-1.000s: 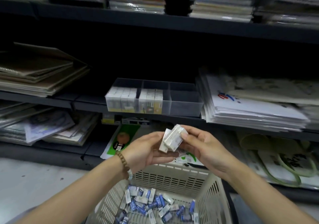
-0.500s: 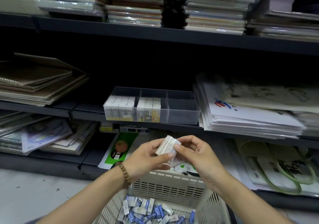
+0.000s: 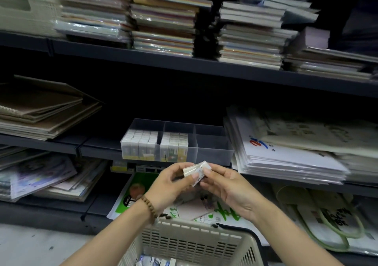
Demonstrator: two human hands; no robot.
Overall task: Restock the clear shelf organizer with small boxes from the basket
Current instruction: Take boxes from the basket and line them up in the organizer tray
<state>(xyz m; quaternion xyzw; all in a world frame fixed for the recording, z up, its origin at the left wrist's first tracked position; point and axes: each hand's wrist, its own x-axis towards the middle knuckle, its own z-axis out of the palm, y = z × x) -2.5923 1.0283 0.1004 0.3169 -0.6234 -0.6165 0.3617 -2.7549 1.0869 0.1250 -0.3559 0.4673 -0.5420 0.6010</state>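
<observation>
Left hand and right hand together pinch small white glossy boxes: likely light, rigid, slippery, so grip the flat long faces.

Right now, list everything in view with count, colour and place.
clear plastic shelf organizer: one, transparent, middle shelf, centre
small boxes in the organizer: many, white and yellow, left and middle compartments
cream plastic basket: one, cream, bottom centre
loose small boxes: several, blue and white, inside basket
brown spiral notebooks: one stack, brown, middle shelf left
white printed papers: one stack, white, right of organizer
wrapped paper pads: several stacks, mixed colours, top shelf
small white boxes: a few, white, held between both hands
left hand: one, pinching those boxes
right hand: one, pinching them too
</observation>
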